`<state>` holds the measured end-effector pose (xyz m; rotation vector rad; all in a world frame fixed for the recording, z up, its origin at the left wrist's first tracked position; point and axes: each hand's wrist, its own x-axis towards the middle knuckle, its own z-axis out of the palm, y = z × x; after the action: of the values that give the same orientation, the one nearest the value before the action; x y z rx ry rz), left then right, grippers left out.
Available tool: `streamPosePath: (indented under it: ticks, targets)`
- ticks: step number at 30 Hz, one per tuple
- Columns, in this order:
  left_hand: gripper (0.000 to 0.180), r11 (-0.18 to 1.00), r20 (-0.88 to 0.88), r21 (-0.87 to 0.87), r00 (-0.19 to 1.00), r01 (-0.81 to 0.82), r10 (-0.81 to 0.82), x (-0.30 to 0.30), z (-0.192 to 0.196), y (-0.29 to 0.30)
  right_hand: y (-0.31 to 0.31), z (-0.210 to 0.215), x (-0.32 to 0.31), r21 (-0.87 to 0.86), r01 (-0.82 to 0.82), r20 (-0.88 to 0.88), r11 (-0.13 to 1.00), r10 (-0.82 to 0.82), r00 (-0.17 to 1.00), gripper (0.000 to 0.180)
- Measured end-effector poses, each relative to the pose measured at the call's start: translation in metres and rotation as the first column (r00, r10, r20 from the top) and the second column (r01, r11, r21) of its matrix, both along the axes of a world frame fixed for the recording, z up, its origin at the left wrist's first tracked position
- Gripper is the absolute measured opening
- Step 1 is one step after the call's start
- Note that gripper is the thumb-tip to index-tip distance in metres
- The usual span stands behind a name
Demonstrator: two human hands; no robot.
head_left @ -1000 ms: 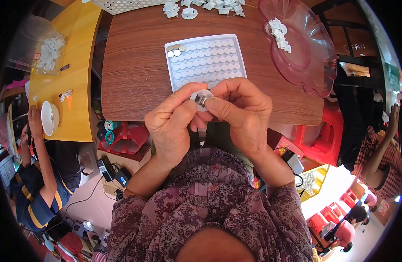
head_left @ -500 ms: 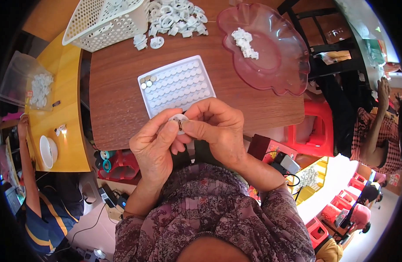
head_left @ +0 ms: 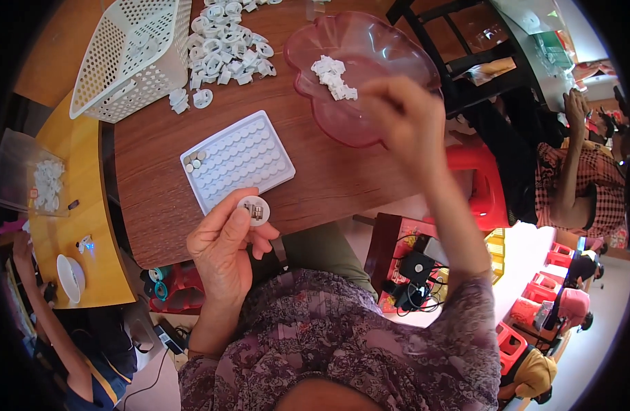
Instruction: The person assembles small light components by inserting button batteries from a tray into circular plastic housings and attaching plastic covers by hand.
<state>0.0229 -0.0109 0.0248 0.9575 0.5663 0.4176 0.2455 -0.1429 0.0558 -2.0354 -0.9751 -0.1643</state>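
Observation:
My left hand (head_left: 222,246) pinches a small round white plastic piece (head_left: 260,207) with metal contacts showing on its face, just off the table's near edge. My right hand (head_left: 409,127) is raised over the near right side of a pink scalloped bowl (head_left: 320,118). Its fingers look bent but are smeared by motion, so I cannot make out whether anything is in them. To its left, a heap of small white plastic parts (head_left: 334,77) lies in the bowl. A white tray (head_left: 277,175) with rows of round pockets stands beyond my left hand, several silvery button cells (head_left: 193,163) in its left corner.
A white perforated basket (head_left: 126,82) and a pile of white ring-shaped parts (head_left: 229,51) occupy the far left. A yellow table (head_left: 99,240) with a white bowl (head_left: 71,279) adjoins on the left. Red stool (head_left: 483,188) and black chair (head_left: 459,65) stand right. Co-workers sit on both sides.
My right hand has left the round white piece and swung up and right to the pink bowl. My left hand keeps the piece, its metal face now exposed. The view has shifted right.

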Motion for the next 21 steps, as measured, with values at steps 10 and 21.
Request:
streamPosePath:
  ticks: [10,21]
  targets:
    - [0.03,0.998,-0.023,-0.045,0.999,0.035,-0.036,0.0,-0.003,-0.001,0.014,-0.037,0.075,-0.559,-0.022,0.016,0.829,0.038,0.999,0.021]
    - [0.031,0.998,-0.035,-0.051,0.998,0.044,-0.045,-0.003,-0.005,0.002,-0.006,-0.017,0.066,-0.534,-0.009,-0.15,0.845,-0.084,0.985,0.019]
